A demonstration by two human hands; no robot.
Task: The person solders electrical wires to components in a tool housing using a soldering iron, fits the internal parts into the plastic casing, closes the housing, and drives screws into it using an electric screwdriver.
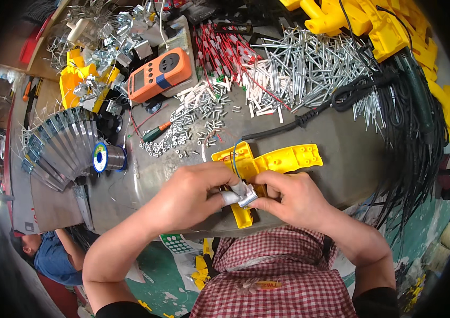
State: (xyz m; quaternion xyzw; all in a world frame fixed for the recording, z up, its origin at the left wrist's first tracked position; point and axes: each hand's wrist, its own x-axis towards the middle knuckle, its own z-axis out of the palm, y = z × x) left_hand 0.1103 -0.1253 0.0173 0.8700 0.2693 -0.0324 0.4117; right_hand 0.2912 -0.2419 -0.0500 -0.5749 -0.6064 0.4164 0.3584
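At the table's front edge, both my hands meet over a yellow plastic tool housing half [288, 158], which lies with its hollow side up. White wrapping covers fingertips of my left hand [193, 188], whose fingers close on a small white and silvery metal part [248, 198]. From the other side my right hand [294, 199] pinches the same part between thumb and fingers. The part's exact kind is hard to make out. Thin blue wires [235, 159] rise beside my left fingers. A black power cord [275, 130] with a ribbed sleeve runs to the housing.
Screws and nuts [174, 135] lie beyond my hands, with a green screwdriver [157, 131] among them. An orange meter [160, 75], a solder spool [109, 157] and fanned metal strips [63, 146] stand left. Metal rods [315, 66] are heaped behind; black cords [413, 138] hang right.
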